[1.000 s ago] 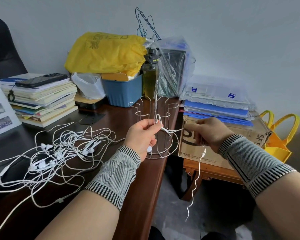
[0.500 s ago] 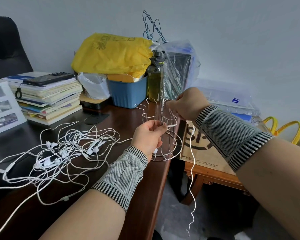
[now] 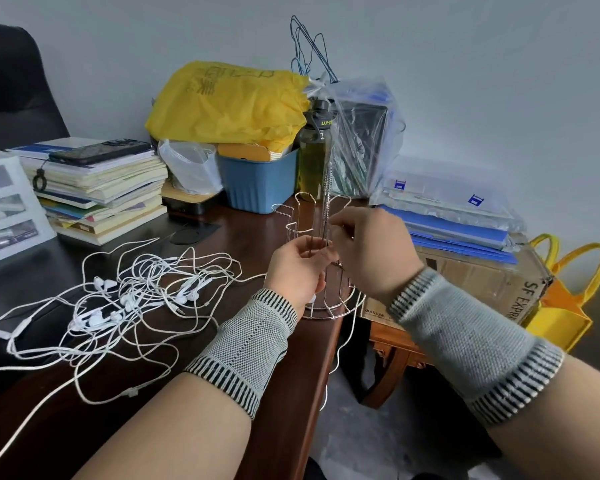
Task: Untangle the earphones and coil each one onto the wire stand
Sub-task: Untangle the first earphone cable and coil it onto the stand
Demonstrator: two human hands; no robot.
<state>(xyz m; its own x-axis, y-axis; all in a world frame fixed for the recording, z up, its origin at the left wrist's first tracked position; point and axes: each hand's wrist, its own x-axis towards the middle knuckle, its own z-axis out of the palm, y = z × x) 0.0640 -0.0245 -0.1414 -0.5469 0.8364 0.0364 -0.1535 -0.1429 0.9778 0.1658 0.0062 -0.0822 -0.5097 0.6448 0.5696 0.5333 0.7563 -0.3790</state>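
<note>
Both hands at the wire stand (image 3: 321, 258) on the counter (image 3: 257, 244) edge: left hand (image 3: 297, 271) pinches a white earphone cord against it, right hand (image 3: 368, 252) pinches the same cord (image 3: 343, 344), which dangles off the edge. Tangled earphones (image 3: 125, 303) lie left of the stand.

At the right edge of the dark wooden table (image 3: 257, 237) stands a silver wire stand (image 3: 321, 258). The left hand (image 3: 297, 271) and the right hand (image 3: 369, 251) meet at its upright rods, fingers curled, pinching a thin white earphone cord (image 3: 343, 337) that hangs off the table edge. At nine o'clock from the stand lies a tangled heap of white earphones (image 3: 118, 299).
</note>
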